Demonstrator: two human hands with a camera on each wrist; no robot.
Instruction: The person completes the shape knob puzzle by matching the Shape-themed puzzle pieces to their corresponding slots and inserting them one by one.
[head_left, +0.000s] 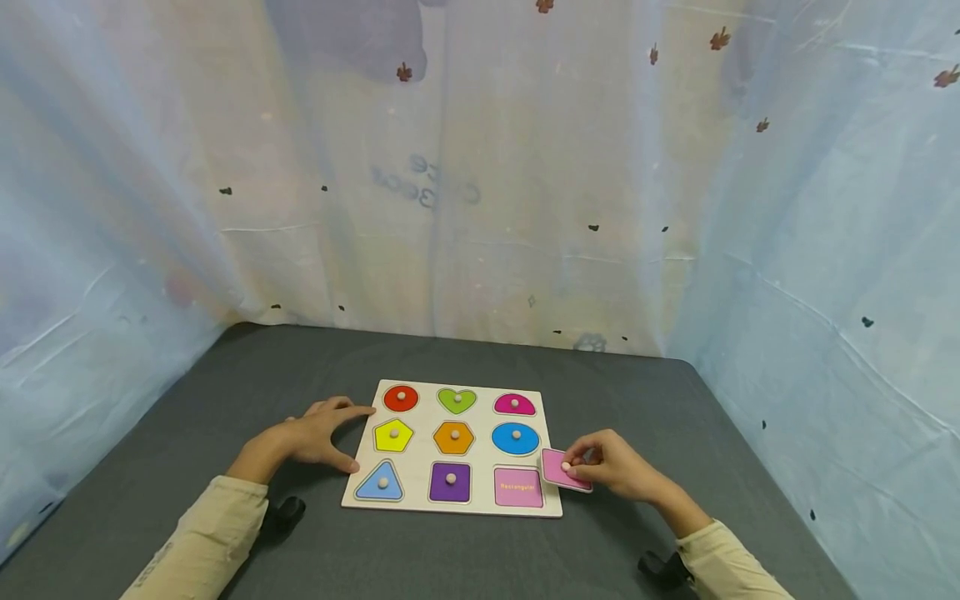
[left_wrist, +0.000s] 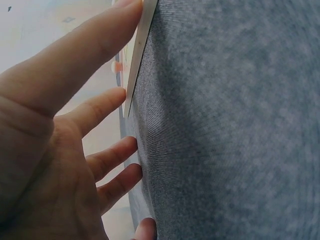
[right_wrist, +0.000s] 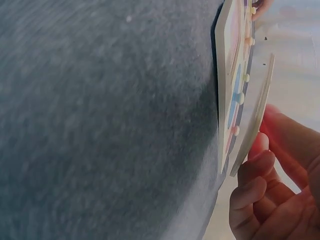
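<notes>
A white wooden shape-puzzle board [head_left: 482, 483] lies flat on the dark grey table. My right hand [head_left: 615, 468] pinches the small knob of a pink rectangular puzzle piece [head_left: 553, 467] at the board's right edge. In the right wrist view that piece [right_wrist: 256, 120] is tilted and held apart from the board [right_wrist: 222, 90]. A pink recess [head_left: 517, 498] with printed lettering lies uncovered in the bottom right corner. Spread wide, my left hand [head_left: 311, 435] touches the board's left edge with thumb and a finger; the left wrist view shows the thumb [left_wrist: 95, 47] against the rim.
Several knobbed pieces sit in the board, among them a red circle [head_left: 401, 405], an orange hexagon [head_left: 453, 444], a blue oval [head_left: 515, 446] and a purple square [head_left: 450, 492]. Pale patterned curtains [head_left: 510, 283] hang behind and beside the grey table [head_left: 420, 558].
</notes>
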